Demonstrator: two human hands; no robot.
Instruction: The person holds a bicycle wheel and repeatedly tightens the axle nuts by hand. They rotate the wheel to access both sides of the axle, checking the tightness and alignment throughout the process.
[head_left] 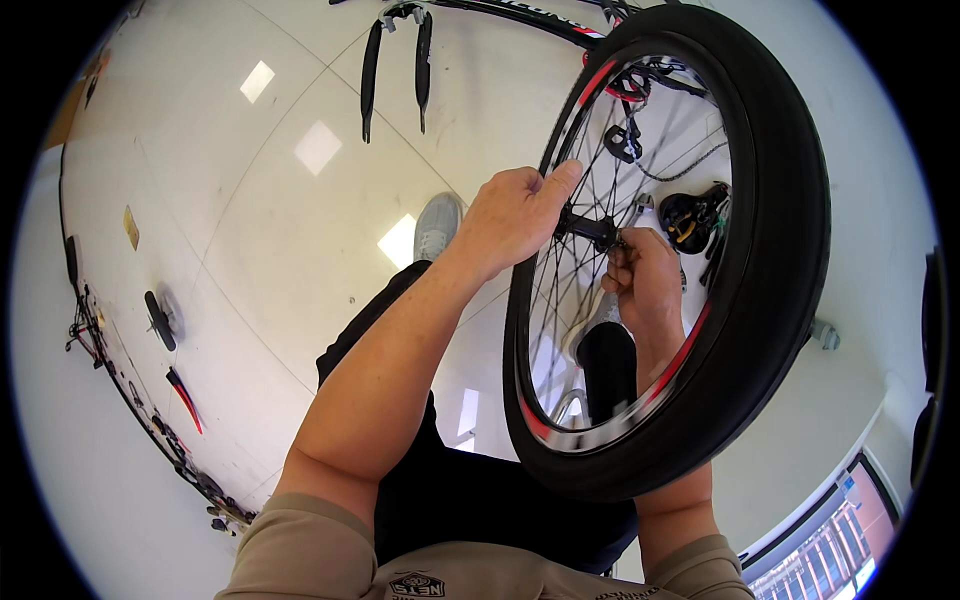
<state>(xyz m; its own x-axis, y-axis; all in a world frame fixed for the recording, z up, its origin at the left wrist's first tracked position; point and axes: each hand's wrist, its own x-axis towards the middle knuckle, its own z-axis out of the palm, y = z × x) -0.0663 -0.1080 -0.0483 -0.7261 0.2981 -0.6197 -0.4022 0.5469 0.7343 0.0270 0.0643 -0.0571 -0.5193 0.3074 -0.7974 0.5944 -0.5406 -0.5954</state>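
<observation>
Two tan sleeves [305, 545]: at the lower edge, one around each upper arm.
Left forearm [385, 370]: extended diagonally up and inward, elbow slightly bent, back of the wrist uppermost.
Right forearm [660, 355]: raised steeply; partly hidden behind the tyre [790, 250], seen again through the spokes [560, 330].
Wheel [680, 395]: raised in front of the body, right of centre, tilted; black tyre, rim marked red and white.
Left hand [515, 215]: grasping the wheel at its left side beside the hub [590, 230]; thumb straight and pointing up, other fingers folded; their exact contact is hidden.
Right hand [648, 280]: fingers curled, tips pinched at the hub's right end; any small part between them cannot be told.
Legs [470, 500]: black trousers, below the wheel and forearms.
Grey shoes [437, 230]: on the floor [290, 210], the left one clear of the wheel, the right one seen through the spokes.
Saddle [690, 218]: dark, beyond the wheel, visible through it.
Pedal [622, 143]: black, also visible through the wheel.
Fork [424, 75]: two black legs, near the upper edge.
Bicycle frame [530, 15]: black, at the upper edge, beside the fork.
</observation>
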